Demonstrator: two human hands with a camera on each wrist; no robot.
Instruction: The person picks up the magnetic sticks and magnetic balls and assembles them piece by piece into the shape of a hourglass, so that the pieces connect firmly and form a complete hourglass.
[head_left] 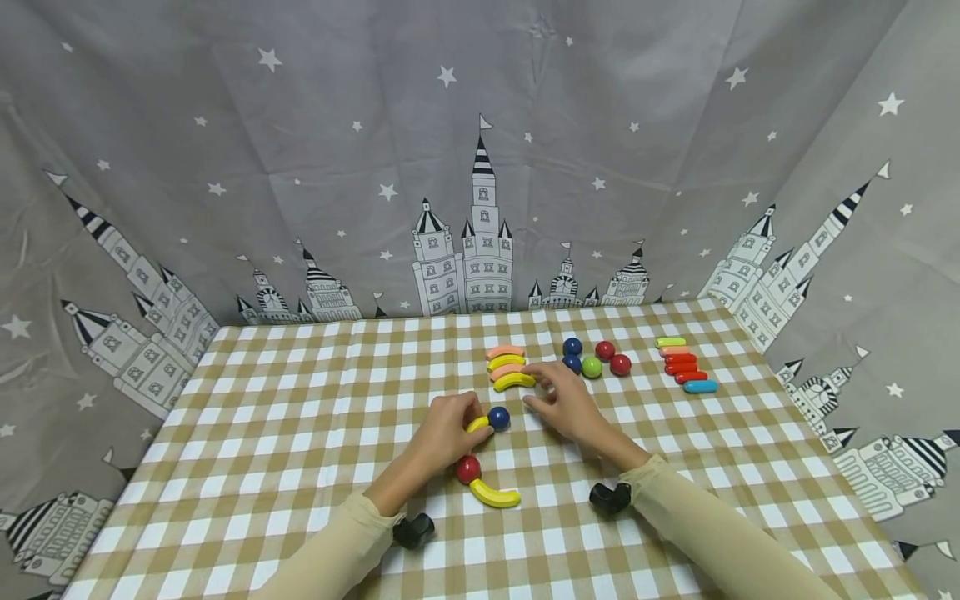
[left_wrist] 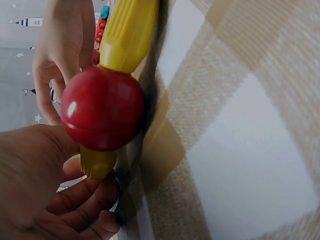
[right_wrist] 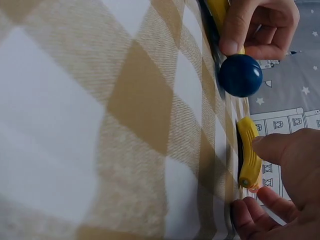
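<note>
My left hand (head_left: 444,427) pinches a short visible length of a yellow curved stick (head_left: 477,424), which the fingers partly hide. At one end of that stick is a dark blue ball (head_left: 498,418); in the left wrist view a red ball (left_wrist: 102,108) sits at its other end. A second yellow curved stick (head_left: 495,495) extends from the red ball toward the front of the table. My right hand (head_left: 572,407) reaches with thumb and forefinger apart to the nearest yellow curved stick (head_left: 513,382) of a small row. In the right wrist view its thumb overlaps that stick.
Behind that stick lie salmon and yellow curved sticks (head_left: 506,362). Blue, red and green balls (head_left: 592,367) cluster beyond my right hand. Several short straight sticks (head_left: 681,367) line up at the far right. A checked cloth (head_left: 300,450) covers the table, and a grey curtain (head_left: 315,100) hangs behind.
</note>
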